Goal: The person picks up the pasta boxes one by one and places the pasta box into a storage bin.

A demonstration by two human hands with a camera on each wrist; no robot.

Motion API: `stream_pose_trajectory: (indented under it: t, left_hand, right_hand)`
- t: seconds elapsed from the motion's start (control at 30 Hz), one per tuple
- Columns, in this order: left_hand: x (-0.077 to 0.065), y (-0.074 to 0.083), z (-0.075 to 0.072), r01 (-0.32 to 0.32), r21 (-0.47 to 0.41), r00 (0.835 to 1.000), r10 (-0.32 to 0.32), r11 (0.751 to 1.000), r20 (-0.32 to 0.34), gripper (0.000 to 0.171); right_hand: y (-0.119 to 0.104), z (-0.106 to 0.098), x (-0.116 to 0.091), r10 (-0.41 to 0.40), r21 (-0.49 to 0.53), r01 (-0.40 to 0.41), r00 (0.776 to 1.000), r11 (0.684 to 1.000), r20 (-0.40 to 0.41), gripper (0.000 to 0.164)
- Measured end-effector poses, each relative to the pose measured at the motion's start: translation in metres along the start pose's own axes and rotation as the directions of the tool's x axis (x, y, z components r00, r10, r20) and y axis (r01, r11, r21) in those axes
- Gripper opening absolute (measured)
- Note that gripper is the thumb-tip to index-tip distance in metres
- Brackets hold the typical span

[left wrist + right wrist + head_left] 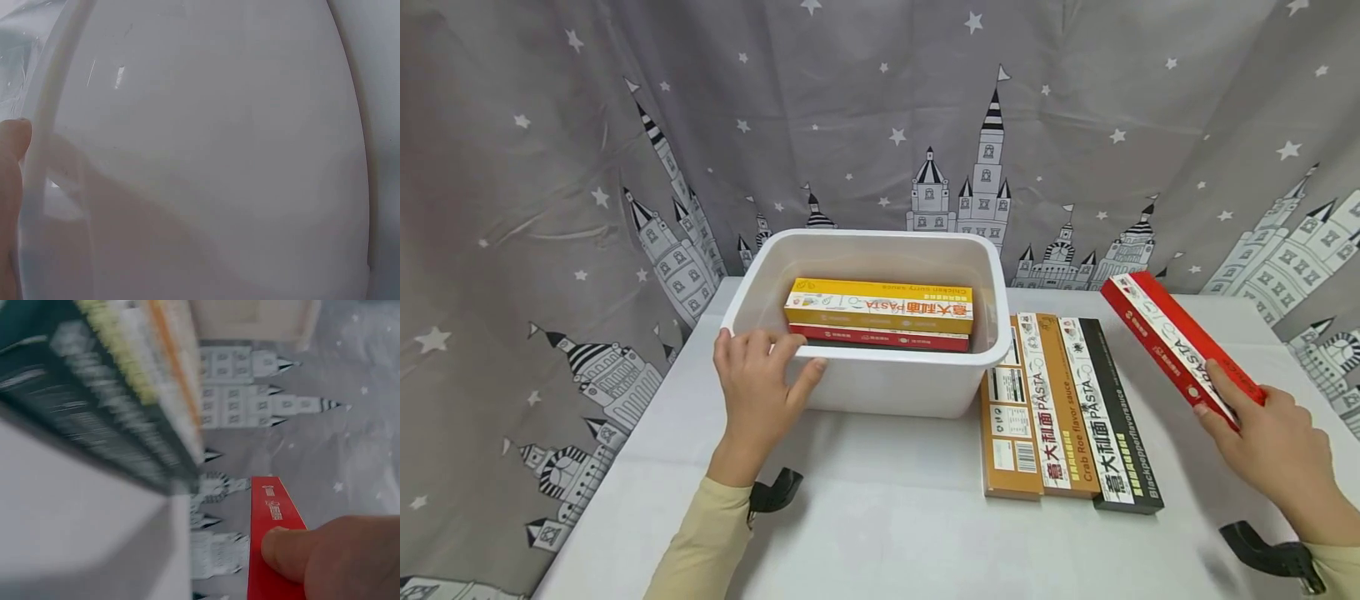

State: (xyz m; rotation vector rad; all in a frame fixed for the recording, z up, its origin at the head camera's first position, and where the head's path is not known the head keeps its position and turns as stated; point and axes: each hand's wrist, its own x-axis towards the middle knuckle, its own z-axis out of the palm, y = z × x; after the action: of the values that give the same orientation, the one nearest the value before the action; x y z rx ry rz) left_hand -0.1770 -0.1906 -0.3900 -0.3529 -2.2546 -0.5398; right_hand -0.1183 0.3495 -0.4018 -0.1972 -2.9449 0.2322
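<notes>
My right hand (1277, 442) holds a red pasta box (1180, 346) by its near end, tilted above the table's right side. In the right wrist view, the thumb presses on the red face of that box. My left hand (760, 400) grips the front left rim of a white plastic bin (887, 383), fingers over the edge. The left wrist view shows mostly the bin's wall and the thumb. Inside the bin, a yellow pasta box (880, 317) lies on top of a red one (880, 337); a dark edge shows beneath.
Right of the bin, a brown box showing its back (1011, 433), an orange-brown crab roe pasta box (1060, 400) and a black pepper pasta box (1112, 417) lie side by side on the white table (910, 517). A grey castle-print curtain (850, 108) hangs behind.
</notes>
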Motion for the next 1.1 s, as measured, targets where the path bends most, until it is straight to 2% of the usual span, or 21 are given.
stream_pose_trajectory:
  t: [0.13,0.27,0.53,0.6,0.7,0.83,1.1]
  left_hand:
    - [0.000,0.000,-0.001,0.001,0.000,1.000,-0.001,1.000,0.001,0.080]
    - [0.000,0.000,-0.002,-0.001,-0.012,1.000,0.000,1.000,-0.014,0.078]
    - [0.000,0.000,0.000,0.004,-0.015,1.000,-0.004,1.000,-0.004,0.077]
    - [0.000,0.000,0.000,0.002,-0.020,1.000,-0.002,1.000,-0.007,0.073]
    - [-0.001,-0.001,0.000,-0.003,-0.023,1.000,0.003,1.000,-0.016,0.070]
    - [0.000,-0.001,0.001,-0.011,-0.017,0.999,0.010,1.000,-0.032,0.074]
    - [-0.001,-0.001,0.001,-0.005,-0.010,1.000,0.005,1.000,-0.030,0.078]
  right_hand:
    - [-0.011,-0.021,0.014,-0.089,-0.002,0.089,0.995,0.996,-0.039,0.079]
    - [-0.032,-0.042,0.030,-0.201,-0.013,0.200,0.976,0.980,-0.084,0.077]
    - [-0.088,-0.080,0.060,-0.360,-0.049,0.358,0.932,0.932,-0.034,0.073]
    - [-0.103,-0.088,0.066,-0.411,-0.059,0.409,0.911,0.911,-0.026,0.071]
    - [-0.126,-0.097,0.074,-0.496,-0.076,0.493,0.868,0.866,-0.029,0.067]
    - [-0.156,-0.107,0.084,-0.588,-0.086,0.585,0.809,0.807,-0.010,0.066]
    - [-0.211,-0.111,0.104,-0.691,-0.053,0.698,0.716,0.715,0.098,0.067]
